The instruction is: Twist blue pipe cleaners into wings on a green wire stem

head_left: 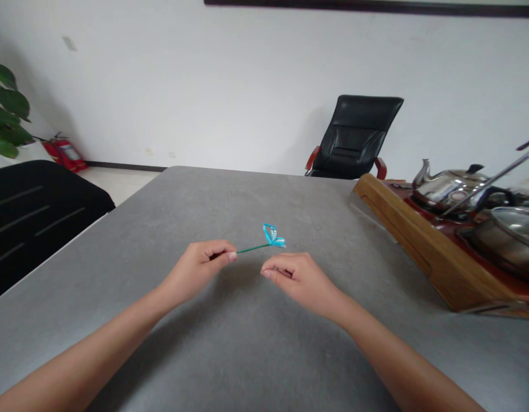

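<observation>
A small blue flower (273, 237) with pale beads along its petals sits at the end of a thin green stem (253, 248). The thumb and fingers of my left hand (208, 260) pinch the stem's lower end, and the flower points to the right above the grey table (247, 355). My right hand (296, 274) is just below and to the right of the flower, apart from it. Its thumb and fingertips are drawn together; whatever may be between them is too small to make out.
At the right stands a wooden tea tray (418, 257) with a steel kettle (450, 186) and a lidded pot (510, 234). A black chair (354, 137) is behind the table. Another dark chair (45, 212), a plant (9, 109) and red fire extinguishers (67, 154) are at left.
</observation>
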{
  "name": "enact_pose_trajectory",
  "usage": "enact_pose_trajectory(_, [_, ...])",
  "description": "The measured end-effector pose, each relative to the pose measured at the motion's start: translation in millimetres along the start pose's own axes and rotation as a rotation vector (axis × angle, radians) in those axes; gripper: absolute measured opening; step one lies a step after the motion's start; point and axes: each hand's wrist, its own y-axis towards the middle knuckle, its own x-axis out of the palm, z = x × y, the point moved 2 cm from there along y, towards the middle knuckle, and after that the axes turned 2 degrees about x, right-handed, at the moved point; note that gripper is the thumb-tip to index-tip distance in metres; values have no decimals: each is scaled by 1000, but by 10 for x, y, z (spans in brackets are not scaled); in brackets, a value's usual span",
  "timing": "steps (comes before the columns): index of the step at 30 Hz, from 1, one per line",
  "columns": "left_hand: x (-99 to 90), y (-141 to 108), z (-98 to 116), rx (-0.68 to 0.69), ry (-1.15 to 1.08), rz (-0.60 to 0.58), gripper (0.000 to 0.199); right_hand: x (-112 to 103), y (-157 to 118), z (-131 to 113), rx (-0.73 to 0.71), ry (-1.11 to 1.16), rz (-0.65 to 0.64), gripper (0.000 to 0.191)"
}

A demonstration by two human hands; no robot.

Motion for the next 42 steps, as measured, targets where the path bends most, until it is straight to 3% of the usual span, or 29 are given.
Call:
enact_pose_trajectory(6, [16, 24, -35, -13, -160, -16, 25, 42, 25, 170, 38, 95, 13, 17])
enact_pose_trajectory(11, [26, -15, 60, 84, -178, -102, 25, 36, 46, 306, 126, 182, 34, 21])
enact_pose_trajectory(16, [39, -65, 184, 336, -5, -225, 27, -15, 75, 332, 151, 342, 15, 22])
enact_pose_trajectory(22, [85, -110, 160, 520, 336, -252, 24, -88, 81, 329, 169, 284, 51, 23])
enact_pose_trajectory(30, [111, -111, 128, 609, 620, -134, 28, -183, 39, 205, 138, 262, 105, 22])
enact_pose_trajectory(36, [110, -108, 77, 599, 803, 39, 26, -207, -11, 33, 61, 95, 182, 19])
enact_pose_trajectory(42, [87, -110, 13, 582, 867, 254, 21, -185, -44, -74, -64, -2, 154, 15])
